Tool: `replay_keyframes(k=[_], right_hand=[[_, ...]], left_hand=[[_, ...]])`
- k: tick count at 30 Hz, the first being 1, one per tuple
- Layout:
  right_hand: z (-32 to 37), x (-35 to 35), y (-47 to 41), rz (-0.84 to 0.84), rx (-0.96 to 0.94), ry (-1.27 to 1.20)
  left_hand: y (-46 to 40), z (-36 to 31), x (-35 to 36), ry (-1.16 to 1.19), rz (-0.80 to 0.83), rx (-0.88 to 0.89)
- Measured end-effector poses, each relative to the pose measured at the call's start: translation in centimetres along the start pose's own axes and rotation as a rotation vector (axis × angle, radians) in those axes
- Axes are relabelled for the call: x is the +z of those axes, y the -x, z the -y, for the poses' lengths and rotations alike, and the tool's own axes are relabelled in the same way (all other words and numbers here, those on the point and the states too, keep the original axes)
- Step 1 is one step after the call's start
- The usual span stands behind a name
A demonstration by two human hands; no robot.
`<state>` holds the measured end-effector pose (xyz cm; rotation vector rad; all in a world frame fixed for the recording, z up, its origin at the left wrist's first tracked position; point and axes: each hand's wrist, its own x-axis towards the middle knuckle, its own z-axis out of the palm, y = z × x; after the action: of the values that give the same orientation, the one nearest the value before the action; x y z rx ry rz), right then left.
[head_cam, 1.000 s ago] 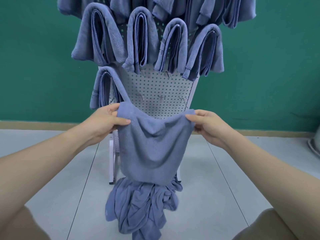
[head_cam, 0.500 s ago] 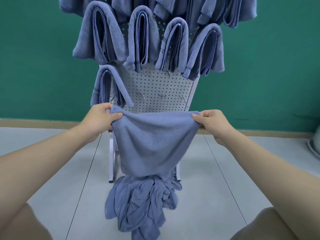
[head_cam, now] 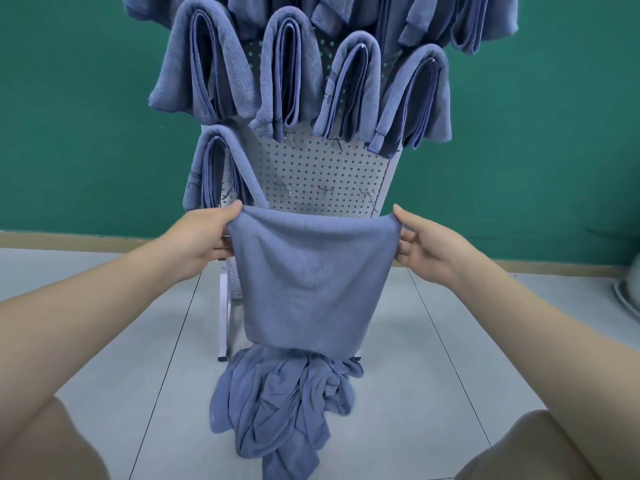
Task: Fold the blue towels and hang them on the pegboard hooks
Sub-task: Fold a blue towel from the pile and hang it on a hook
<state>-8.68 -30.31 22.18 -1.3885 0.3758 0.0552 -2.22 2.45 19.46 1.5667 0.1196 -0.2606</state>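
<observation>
I hold a blue towel (head_cam: 308,278) stretched flat in front of the white pegboard (head_cam: 318,174). My left hand (head_cam: 204,240) pinches its upper left corner and my right hand (head_cam: 422,244) pinches its upper right corner. The towel hangs doubled, its top edge taut and level. Several folded blue towels (head_cam: 291,71) hang on hooks across the upper board, and one more folded towel (head_cam: 214,168) hangs at the lower left. Three bare metal hooks (head_cam: 325,192) show just above the held towel.
A crumpled pile of blue towels (head_cam: 280,407) lies on the pale tiled floor (head_cam: 433,358) at the pegboard's foot. A green wall (head_cam: 86,116) stands behind. A grey rounded object (head_cam: 628,292) sits at the right edge.
My hands have moved apart and pulled the towel's top edge from sagging to taut and level. The towel now hangs flatter and wider.
</observation>
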Motion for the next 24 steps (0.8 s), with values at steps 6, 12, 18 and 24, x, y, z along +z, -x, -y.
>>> replay_keyframes(k=[6, 12, 18, 24], right_hand=[[0.0, -0.2, -0.3, 0.077, -0.170, 0.154], [-0.3, -0.5, -0.7, -0.121, -0.213, 0.326], [-0.2, -0.6, -1.0, -0.209, -0.146, 0.279], [0.0, -0.4, -0.9, -0.121, -0.086, 0.130]], left_hand=[[0.4, -0.8, 0.3, 0.193, 0.231, 0.080], [0.0, 0.1, 0.1, -0.088, 0.075, 0.229], [-0.2, 0.2, -0.2, -0.062, 0.007, 0.234], [-0.2, -0.1, -0.4, -0.005, 0.026, 0.186]])
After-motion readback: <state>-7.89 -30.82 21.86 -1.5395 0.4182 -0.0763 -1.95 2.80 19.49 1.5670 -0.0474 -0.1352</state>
